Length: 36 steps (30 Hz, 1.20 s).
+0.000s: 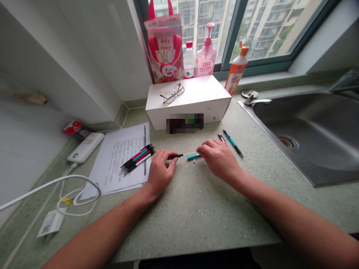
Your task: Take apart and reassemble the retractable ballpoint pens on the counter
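Observation:
My left hand (161,170) is closed, its thumb and fingers pinching a dark pen part (179,155). From that part a thin pale rod, which looks like a pen refill (190,153), runs across to my right hand (220,158). The fingertips of my right hand are closed at the rod's far end and partly hide it. Just below the rod, a teal pen barrel (192,157) lies on the counter, its right end covered by my right fingers. A tiny pale piece (194,161) rests beside the barrel.
Several pens (138,158) lie on printed sheets (117,157) at left. A teal pen (232,142) and a red one (222,139) lie beyond my right hand. Glasses (171,94) sit on a white box (190,93). A sink (311,179), power bank (85,147) and cable (75,177) flank the counter.

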Each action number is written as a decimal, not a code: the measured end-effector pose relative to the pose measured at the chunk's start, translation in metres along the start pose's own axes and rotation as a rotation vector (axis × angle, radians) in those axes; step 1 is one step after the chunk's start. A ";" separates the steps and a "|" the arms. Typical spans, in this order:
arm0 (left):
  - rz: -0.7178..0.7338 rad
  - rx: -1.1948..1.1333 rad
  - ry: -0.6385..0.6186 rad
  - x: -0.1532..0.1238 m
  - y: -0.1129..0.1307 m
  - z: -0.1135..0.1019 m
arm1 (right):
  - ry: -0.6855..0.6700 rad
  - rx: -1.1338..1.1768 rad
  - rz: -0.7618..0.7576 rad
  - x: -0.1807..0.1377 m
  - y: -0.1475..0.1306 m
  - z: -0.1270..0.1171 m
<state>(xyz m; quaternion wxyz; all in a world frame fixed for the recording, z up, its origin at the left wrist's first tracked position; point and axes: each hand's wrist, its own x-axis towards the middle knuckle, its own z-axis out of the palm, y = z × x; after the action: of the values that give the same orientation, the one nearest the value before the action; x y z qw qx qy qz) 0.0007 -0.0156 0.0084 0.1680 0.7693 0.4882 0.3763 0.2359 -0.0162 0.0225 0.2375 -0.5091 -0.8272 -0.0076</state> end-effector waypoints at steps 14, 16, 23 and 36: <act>0.177 0.064 -0.133 -0.003 0.000 0.002 | 0.013 0.005 0.181 0.002 0.011 -0.011; 0.215 0.098 -0.160 -0.004 0.000 0.003 | -0.002 0.106 0.166 0.002 0.010 -0.011; 0.137 0.057 -0.080 -0.004 0.001 0.000 | -0.158 0.220 0.112 0.001 0.004 -0.010; 0.128 -0.090 -0.097 -0.004 0.006 -0.001 | -0.218 0.210 -0.014 -0.001 -0.008 -0.014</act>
<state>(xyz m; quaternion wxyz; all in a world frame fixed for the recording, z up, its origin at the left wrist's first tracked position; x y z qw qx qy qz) 0.0024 -0.0218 0.0112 0.2013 0.8081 0.4118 0.3699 0.2347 -0.0250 0.0364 0.1979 -0.4735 -0.8480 0.1326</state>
